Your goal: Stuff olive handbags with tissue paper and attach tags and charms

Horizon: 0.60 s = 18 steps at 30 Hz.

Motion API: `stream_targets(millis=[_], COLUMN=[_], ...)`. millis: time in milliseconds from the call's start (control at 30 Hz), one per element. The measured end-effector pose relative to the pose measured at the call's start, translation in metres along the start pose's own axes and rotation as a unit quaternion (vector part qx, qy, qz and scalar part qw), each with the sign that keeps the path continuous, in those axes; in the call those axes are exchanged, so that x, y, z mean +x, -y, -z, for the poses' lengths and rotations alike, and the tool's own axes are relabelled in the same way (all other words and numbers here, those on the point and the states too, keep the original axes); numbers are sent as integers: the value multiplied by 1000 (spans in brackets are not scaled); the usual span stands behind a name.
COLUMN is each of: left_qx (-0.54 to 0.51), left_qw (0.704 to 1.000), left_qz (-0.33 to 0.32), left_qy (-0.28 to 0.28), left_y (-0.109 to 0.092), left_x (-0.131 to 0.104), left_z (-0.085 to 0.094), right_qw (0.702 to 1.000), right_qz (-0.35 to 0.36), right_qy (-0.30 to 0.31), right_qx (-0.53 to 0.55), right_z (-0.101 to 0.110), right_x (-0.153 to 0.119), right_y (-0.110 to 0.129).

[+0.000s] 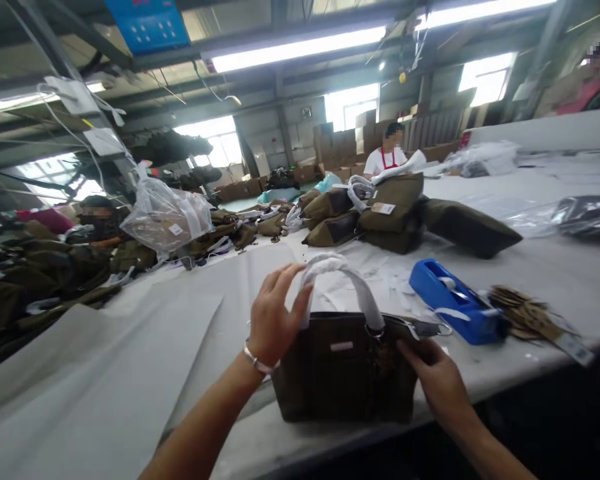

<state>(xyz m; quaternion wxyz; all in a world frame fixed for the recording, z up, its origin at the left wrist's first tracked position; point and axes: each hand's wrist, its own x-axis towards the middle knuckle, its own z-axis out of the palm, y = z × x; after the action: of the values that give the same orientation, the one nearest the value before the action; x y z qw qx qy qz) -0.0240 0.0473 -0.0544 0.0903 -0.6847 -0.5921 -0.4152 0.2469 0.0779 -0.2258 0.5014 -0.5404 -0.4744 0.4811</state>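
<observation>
Across the scene runs the white-covered table (pixel 105 380), with olive bags (pixel 395 213) heaped at its far side. And here, at the near edge, the dark handbag (pixel 330 393) is stood upright, its long axis running roughly left to right, held between both hands! The wrapped handle (pixel 366 297) is gripped on its left side by the left hand (pixel 275 320), thumb against fingers; the bag's upper right corner is pinched by the right hand (pixel 440 380), thumb in front. To the right, just beyond that nearer right hand, sits the blue tape dispenser (pixel 450 300), with brown tags (pixel 530 317) fanned beside it.
</observation>
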Motion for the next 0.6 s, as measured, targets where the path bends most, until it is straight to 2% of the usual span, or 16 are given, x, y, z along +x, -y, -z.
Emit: stream_targets(millis=[67,133,200,267,333,400,467,533,600], left_qx=[9,-1,-5,23,69,106,120,118,110], left_qw=[999,994,988,985,984,982,980,977,974], left_qz=[44,101,126,128,120,94,65,53,47], left_qy=[-7,35,89,116,116,122,143,169,192], left_y=[-8,-10,-9,-8,-8,-9,-12,-14,-18], left_x=[-39,-69,-86,-91,-88,-82,-77,-75,-75], left_z=[-4,-10,-17,-21,-18,-11,-2,6,12], right_qw=[1000,998,998,997,994,981,959,943,938], right_qz=[14,33,46,50,44,30,13,-9,-34], right_qy=[-13,-16,-1,34,94,189,276,304,303], right_qx=[21,41,49,41,22,13,60,136,162], right_z=[9,14,17,24,37,57,77,91,92], right_x=[-3,-4,-8,-12,-16,-17,-13,-7,-1], right_y=[-10,-16,-17,-12,-5,4,14,29,51])
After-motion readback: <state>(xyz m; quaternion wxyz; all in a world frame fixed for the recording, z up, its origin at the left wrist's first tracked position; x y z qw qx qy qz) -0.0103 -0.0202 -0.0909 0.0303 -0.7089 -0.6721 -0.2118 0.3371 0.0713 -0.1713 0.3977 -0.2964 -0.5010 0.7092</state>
